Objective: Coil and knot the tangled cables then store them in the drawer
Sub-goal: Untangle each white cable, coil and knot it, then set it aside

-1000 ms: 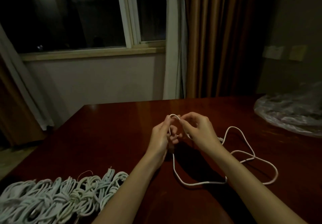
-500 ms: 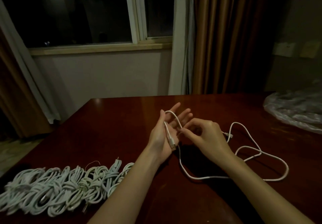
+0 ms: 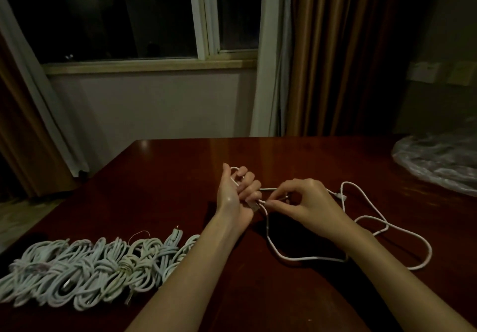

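Over the middle of the dark wooden counter (image 3: 160, 192), the left hand (image 3: 236, 197) had its fingers curled around a loop of the white cable (image 3: 296, 256), while the right hand (image 3: 307, 203) pinched the same cable just beside it between thumb and fingertips. The rest of the cable trailed in loose loops toward the counter's right edge, and a row of coiled white cables (image 3: 85, 277) lay near the front left corner, with crumpled clear plastic (image 3: 438, 161) at the far right edge

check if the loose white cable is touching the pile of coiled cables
Apart. The head view shows the loose cable right of the left forearm and the pile of coiled cables left of it, bare table between.
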`<state>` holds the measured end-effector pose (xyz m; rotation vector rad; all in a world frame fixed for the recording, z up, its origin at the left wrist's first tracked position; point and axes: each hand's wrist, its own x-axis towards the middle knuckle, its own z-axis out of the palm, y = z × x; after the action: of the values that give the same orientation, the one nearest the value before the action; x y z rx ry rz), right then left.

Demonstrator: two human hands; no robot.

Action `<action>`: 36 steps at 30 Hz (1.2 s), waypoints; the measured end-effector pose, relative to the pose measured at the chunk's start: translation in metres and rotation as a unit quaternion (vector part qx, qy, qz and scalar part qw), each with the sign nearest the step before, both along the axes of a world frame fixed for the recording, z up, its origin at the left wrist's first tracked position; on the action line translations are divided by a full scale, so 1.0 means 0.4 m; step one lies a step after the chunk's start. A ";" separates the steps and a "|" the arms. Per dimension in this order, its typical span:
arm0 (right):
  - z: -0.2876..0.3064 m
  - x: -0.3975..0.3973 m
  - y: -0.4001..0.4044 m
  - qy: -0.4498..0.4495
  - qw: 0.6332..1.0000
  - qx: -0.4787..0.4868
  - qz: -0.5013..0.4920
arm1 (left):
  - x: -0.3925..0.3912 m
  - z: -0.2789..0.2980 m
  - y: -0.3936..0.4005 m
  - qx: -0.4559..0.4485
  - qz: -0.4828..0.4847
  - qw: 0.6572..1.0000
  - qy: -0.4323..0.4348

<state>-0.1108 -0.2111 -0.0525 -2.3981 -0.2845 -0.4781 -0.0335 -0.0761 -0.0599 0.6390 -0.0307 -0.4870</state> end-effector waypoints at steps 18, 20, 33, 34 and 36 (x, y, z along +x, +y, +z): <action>0.032 -0.017 -0.027 0.064 0.997 0.000 0.043 | 0.006 0.003 0.013 0.091 -0.093 0.989 -0.076; 0.033 -0.017 -0.012 0.046 0.997 0.001 0.055 | 0.007 0.006 0.015 0.109 -0.103 0.985 -0.090; 0.020 -0.021 0.021 -0.023 0.998 -0.042 -0.028 | -0.042 -0.010 -0.021 0.337 -0.201 0.888 -0.239; 0.018 -0.021 0.021 -0.025 0.998 -0.044 -0.031 | -0.045 -0.007 -0.021 0.350 -0.217 0.877 -0.247; 0.014 -0.017 0.011 -0.011 0.999 -0.018 -0.026 | -0.054 -0.003 -0.019 0.368 -0.241 0.863 -0.250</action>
<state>-0.1177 -0.2069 -0.0468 -2.4405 -0.2441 -0.5281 -0.0552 -0.0838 -0.0612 1.5247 -0.5306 -0.8136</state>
